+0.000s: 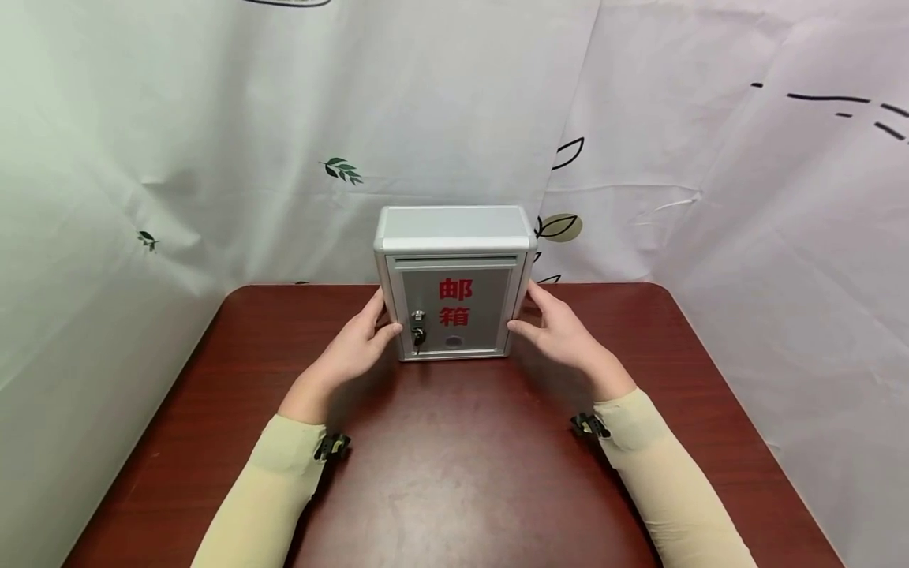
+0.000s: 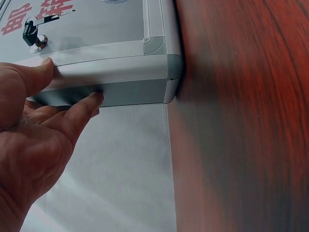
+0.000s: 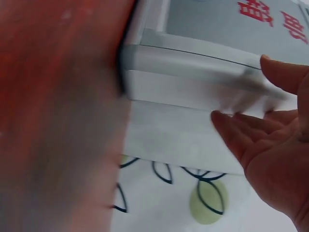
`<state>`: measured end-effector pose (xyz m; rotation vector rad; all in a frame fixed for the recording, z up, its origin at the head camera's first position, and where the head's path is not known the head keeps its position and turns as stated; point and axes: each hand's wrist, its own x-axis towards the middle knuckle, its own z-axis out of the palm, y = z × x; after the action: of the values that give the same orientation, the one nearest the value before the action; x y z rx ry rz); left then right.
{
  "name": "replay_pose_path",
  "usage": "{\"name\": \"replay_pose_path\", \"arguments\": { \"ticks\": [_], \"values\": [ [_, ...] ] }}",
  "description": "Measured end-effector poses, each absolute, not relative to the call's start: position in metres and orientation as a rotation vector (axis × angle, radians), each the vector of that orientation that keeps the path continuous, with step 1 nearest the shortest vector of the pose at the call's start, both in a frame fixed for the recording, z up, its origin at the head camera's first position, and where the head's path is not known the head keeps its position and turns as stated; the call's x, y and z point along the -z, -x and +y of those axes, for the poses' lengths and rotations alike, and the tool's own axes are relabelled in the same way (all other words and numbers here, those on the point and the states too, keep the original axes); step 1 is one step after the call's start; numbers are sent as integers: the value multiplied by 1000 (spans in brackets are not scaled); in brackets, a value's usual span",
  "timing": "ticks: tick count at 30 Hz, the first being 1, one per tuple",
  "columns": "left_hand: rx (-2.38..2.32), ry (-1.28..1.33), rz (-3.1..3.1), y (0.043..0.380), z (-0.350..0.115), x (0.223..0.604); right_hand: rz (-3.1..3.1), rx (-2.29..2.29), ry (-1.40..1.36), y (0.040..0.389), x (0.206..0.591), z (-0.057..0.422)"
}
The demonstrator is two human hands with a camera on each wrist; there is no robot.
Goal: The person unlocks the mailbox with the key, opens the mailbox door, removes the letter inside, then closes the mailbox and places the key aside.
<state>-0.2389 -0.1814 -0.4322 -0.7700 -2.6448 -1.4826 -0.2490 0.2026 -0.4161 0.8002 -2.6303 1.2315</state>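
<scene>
A silver-grey metal mailbox [image 1: 457, 308] with red characters stands upright near the table's back edge. A lock [image 1: 418, 315] with keys [image 1: 419, 335] hanging from it sits low on the left of its door. My left hand [image 1: 358, 343] holds the mailbox's left side, thumb on the front edge and fingertips [image 2: 94, 99] against the side panel. At the opposite side is my right hand [image 1: 564, 331], its thumb at the front edge. Its fingers [image 3: 231, 133] extend loosely alongside the right panel, where a blurred reflection of them shows.
The dark red wooden table [image 1: 454, 465] has rounded back corners. White cloth [image 1: 454, 102] printed with leaves hangs behind it and on both sides. A small black device is strapped at each wrist, over pale sleeves [image 1: 259, 489].
</scene>
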Motion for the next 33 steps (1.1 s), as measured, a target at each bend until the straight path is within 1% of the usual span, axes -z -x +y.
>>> {"name": "replay_pose_path", "arguments": {
  "ticks": [8,13,17,24,33],
  "values": [
    [1496,795,-2630,240,-181,431,-2599,-1073,-626,225,380,206],
    [1512,803,-2619,240,-181,431,-2422,-978,-606,214,371,205],
    [1513,802,-2619,240,-181,431,-2293,-939,-672,208,369,198],
    [1527,787,-2625,241,-182,431,-2113,-868,-868,205,375,180],
    [1525,792,-2621,239,-181,431,-2138,-789,-978,205,389,149]
  ]
}}
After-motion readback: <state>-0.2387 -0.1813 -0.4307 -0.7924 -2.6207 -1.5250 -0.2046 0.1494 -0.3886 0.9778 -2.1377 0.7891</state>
